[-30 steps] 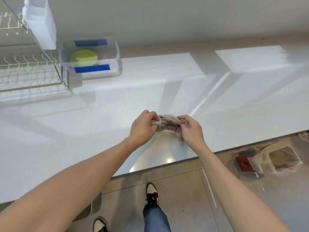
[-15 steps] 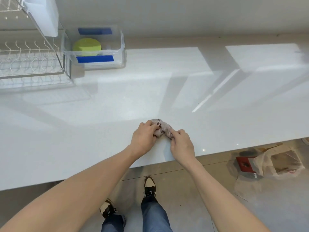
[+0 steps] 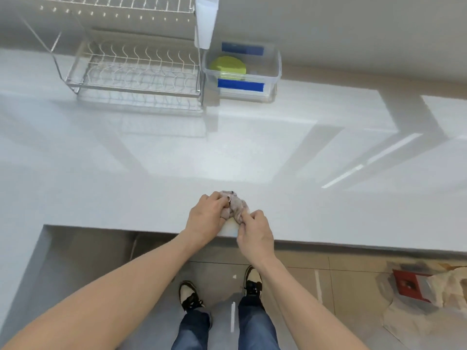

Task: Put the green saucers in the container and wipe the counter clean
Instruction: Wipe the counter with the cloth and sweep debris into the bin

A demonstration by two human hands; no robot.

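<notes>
A small crumpled beige cloth [image 3: 236, 204] lies on the white counter [image 3: 177, 173] close to its front edge. My left hand [image 3: 206, 217] grips the cloth's left side and my right hand [image 3: 255, 233] pinches its near right side. Green saucers [image 3: 227, 68] lie inside a clear plastic container [image 3: 274, 72] with blue tape strips, at the back of the counter by the wall.
A wire dish rack [image 3: 136, 69] stands left of the container, with a white holder [image 3: 206, 18] hanging at its right end. The counter's front edge steps back at the lower left. A red item and a plastic bag [image 3: 414, 289] lie on the floor at right.
The view has swung left, so rack and container now sit nearer the middle. Both hands have drawn together on the cloth near the counter's front edge, bunching it smaller.
</notes>
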